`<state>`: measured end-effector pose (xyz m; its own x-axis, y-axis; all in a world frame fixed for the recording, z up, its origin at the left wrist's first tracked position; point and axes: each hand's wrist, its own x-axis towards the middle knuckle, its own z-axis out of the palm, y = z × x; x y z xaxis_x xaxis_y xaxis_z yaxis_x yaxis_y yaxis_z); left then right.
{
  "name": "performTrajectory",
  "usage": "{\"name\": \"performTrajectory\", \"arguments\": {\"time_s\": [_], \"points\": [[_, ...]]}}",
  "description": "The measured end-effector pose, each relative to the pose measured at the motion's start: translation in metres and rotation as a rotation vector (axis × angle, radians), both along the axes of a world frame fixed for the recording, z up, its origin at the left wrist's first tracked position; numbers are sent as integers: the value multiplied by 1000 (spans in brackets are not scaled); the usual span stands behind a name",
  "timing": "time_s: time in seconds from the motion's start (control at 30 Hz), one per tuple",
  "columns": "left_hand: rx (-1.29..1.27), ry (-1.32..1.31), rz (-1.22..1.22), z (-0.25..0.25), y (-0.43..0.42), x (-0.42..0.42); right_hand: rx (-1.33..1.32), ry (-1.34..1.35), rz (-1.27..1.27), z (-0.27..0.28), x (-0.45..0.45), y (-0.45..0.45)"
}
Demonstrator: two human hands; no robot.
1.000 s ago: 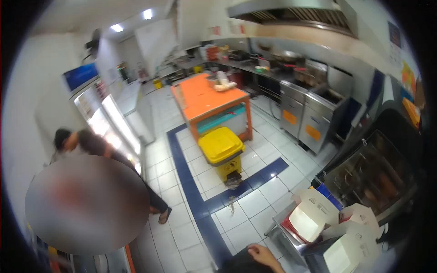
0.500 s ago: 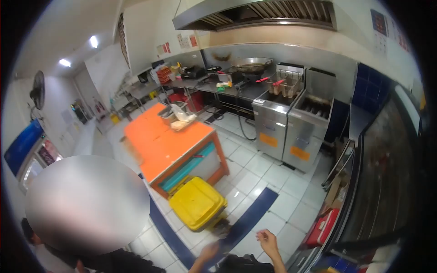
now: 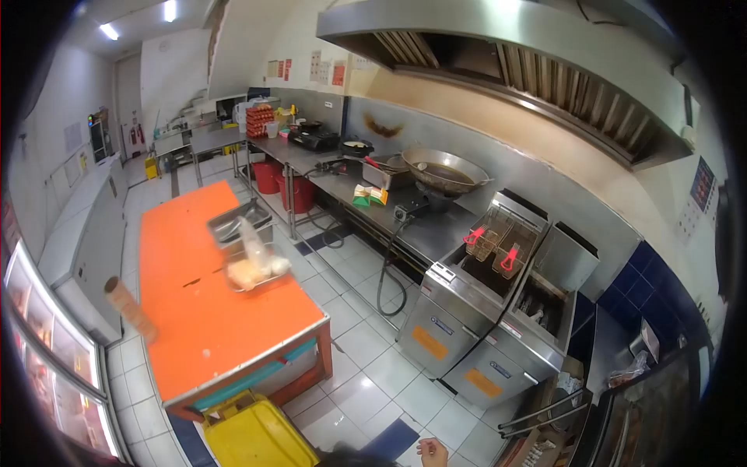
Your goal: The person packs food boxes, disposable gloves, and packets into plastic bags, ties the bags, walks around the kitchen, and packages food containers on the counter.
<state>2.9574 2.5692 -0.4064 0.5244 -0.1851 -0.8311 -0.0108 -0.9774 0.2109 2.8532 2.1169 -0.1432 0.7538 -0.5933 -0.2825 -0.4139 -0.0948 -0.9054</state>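
Low in the view, my right hand (image 3: 432, 451) shows at the bottom edge, its fingers curled; whether anything is in them is too small to tell. It is above the tiled floor, touching nothing visible. My left hand is out of view. Nearest on the left is the yellow bin (image 3: 257, 437) with its lid down. Behind it stands the orange table (image 3: 183, 311), which bears metal trays (image 3: 240, 226), a clear bag with pale food (image 3: 253, 268) and a brown roll (image 3: 130, 310).
Two fryers (image 3: 498, 354) with red-handled baskets (image 3: 486, 240) stand on the right. A steel counter (image 3: 334, 183) along the wall holds a large wok (image 3: 443, 171). A dark glass cabinet (image 3: 654, 420) is at lower right, a lit fridge (image 3: 54, 366) at far left.
My view has moved forward and turned right, so the table and fryers look nearer. My left hand and the other person have left the view; my right hand is lower in the frame.
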Motion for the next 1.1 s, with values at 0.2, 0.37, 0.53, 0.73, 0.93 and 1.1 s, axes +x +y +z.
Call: {"name": "performTrajectory", "arguments": {"time_s": [0.2, 0.37, 0.53, 0.73, 0.93, 1.1], "points": [[-393, -320, 24, -8, -250, 314, 28, -167, -109, -63, 162, -69], [-894, -439, 6, 102, -441, 509, -113, -142, -76, -95, 341, -147], [-1125, -291, 203, 136, -519, 625, -290, -72, 104, -34, 556, -232], [-1240, -274, 694, 133, -533, 753, -285, -76, 308, 2, 765, -287], [-1235, -405, 908, 161, -545, 974, -144, -149, 243, -46, 928, -302], [-1263, -323, 908, 164, -556, 1147, -273, 33, 120, -76, 998, -295]]}}
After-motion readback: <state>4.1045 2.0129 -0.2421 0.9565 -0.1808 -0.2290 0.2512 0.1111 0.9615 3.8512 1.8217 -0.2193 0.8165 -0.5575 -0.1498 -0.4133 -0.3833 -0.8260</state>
